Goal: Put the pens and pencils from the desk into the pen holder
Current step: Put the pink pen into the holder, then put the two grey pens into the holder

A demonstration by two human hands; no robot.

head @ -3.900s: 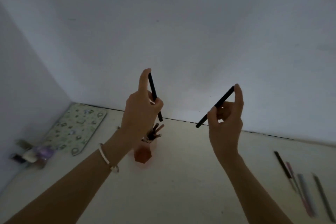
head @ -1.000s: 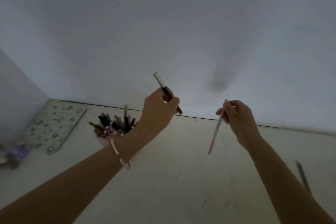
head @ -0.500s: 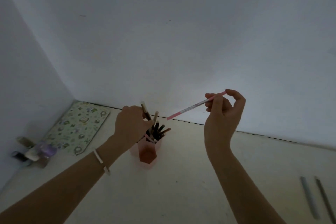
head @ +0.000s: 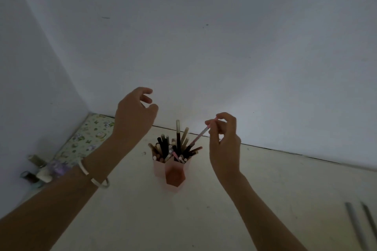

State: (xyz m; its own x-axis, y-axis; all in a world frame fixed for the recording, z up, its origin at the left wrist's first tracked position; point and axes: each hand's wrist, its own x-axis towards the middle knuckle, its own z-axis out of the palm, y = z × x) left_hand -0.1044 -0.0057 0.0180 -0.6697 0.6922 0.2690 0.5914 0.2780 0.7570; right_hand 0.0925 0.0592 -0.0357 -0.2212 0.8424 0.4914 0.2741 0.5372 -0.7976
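Observation:
A pink hexagonal pen holder [head: 175,175] stands on the pale desk [head: 204,220], packed with several pens and pencils. My right hand [head: 224,142] pinches a pink pen [head: 201,135] by its upper end, just right of the holder; the pen slants down to the left with its lower end among the pens in the holder. Above and left of the holder, my left hand [head: 134,116] hovers with its fingers apart and nothing in it. Two grey pens [head: 356,228] lie on the desk at the far right.
A flowered board [head: 85,138] lies flat in the left corner against the wall. Small bottles and a purple object [head: 43,170] sit in front of it. The wall [head: 204,47] rises close behind the holder.
My left hand let a dark pen drop into the holder and rose, now empty. My right hand swung the pink pen from level above the holder to tip-down into it.

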